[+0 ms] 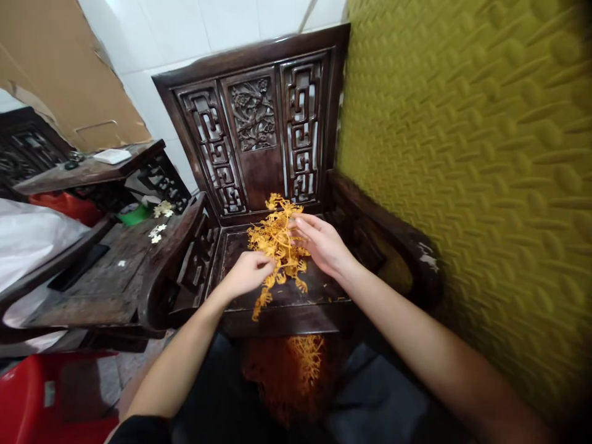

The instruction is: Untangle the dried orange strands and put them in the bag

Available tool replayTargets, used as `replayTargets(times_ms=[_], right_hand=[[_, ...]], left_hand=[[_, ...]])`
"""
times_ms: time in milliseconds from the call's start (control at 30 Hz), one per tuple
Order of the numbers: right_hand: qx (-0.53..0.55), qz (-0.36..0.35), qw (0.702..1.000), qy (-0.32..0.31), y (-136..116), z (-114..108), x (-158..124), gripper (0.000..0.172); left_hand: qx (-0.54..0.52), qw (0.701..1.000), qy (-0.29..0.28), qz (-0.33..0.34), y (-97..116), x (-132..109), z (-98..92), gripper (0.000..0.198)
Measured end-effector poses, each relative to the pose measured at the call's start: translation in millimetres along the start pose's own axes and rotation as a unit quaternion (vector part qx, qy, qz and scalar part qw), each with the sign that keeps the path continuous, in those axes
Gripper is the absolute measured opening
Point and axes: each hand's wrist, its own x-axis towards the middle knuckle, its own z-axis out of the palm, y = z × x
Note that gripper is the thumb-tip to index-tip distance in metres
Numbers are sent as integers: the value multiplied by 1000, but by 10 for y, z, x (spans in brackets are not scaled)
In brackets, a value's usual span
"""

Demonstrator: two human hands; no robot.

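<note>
A tangled bunch of yellow-orange branching pieces (pixel 277 237) with frilly, flower-like ends sits over the seat of a dark carved wooden chair (pixel 259 179). My left hand (pixel 250 271) is closed at the bunch's lower left side, thumb and forefinger pinched on part of it. On the upper right, my right hand (pixel 321 240) has its fingers curled on the bunch, the fingertips partly hidden among the strands. One strand trails down past the seat's front edge. Small yellow scraps lie on the seat. More yellow-orange pieces (pixel 309 354) lie below, between my legs, in a dim reddish container or bag.
A yellow textured panel (pixel 462 135) stands close on the right. To the left are a second wooden chair (pixel 92 296) with a green tape roll (pixel 133 214) and pale flower pieces (pixel 158 233), a side table (pixel 92 169), and a red plastic stool (pixel 60 394).
</note>
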Motion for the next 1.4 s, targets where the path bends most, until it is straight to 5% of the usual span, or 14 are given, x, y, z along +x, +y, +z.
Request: replayTargets(times_ms=[167,267,333,433,600,733,967,1100,1233,1400], right_hand=[[35,138,990,-5,91,-17,-55,40],[-86,47,995,8,165,0,-106,43],[-192,-39,980,26,194,1,-129,46],[-326,-121,937,33,222,13,-155,42],[-455,-210,865,-5,318,77,-212,49],[-423,-153,893,-23,392,80,-265,55],[-220,-48,974,-5,352,60,-238,41],[-208,-41,976,43,294,55,-204,39],[-261,-87,960,59,298,30,-166,30],[-204,-114,972,19,327,28,-127,49]], left_hand=[[83,994,-32,69,-77,-41,184,32],[45,995,-69,61,-203,-5,93,22],[-22,996,-74,39,-288,16,-30,44],[-163,987,9,-1,-296,22,-107,59],[-278,948,144,-63,-69,66,219,41],[-348,914,183,-102,-72,157,381,40],[-373,886,254,-104,-153,190,369,37],[-483,841,218,-106,-2,147,380,35],[-531,829,156,-76,122,114,401,32],[-568,789,209,-108,116,121,390,33]])
